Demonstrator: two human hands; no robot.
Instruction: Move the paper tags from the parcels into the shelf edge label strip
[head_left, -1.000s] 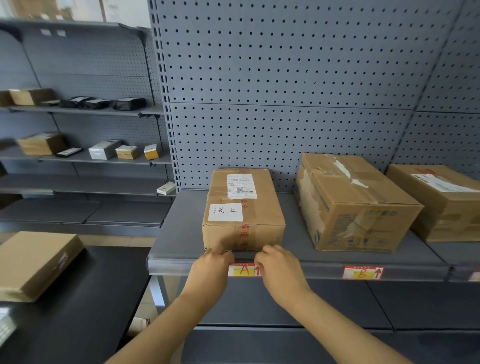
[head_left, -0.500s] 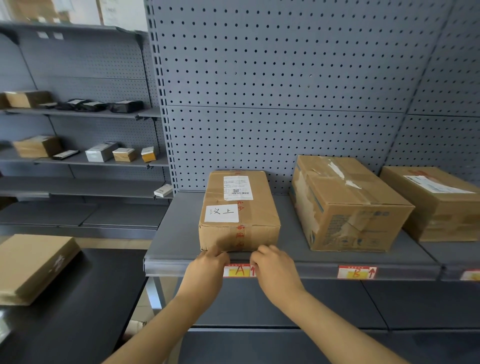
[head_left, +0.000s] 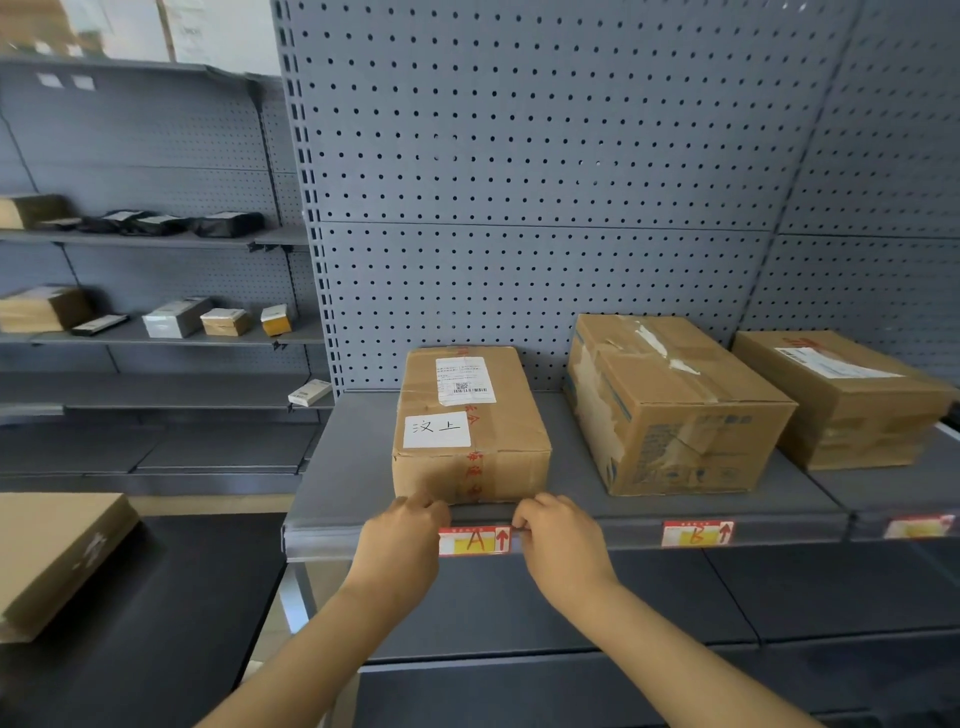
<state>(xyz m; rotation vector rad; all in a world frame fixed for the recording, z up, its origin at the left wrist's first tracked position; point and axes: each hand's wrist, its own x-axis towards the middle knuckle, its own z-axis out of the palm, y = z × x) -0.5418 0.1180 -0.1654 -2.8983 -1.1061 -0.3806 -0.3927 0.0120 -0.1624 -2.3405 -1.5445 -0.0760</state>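
While the "A" tag (head_left: 475, 540) sits in the shelf edge label strip (head_left: 779, 532), left hand (head_left: 402, 540) and right hand (head_left: 558, 543) pinch its ends. Tag "B" (head_left: 697, 533) is seated; the near parcel's (head_left: 470, 431) white tag (head_left: 436, 429) remains.

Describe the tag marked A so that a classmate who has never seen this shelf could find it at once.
Start at the grey pegboard shelf carrying three cardboard parcels. Along its front runs the label strip; the tag marked A sits there under the leftmost parcel, between the left hand and right hand. The next tag reads B.
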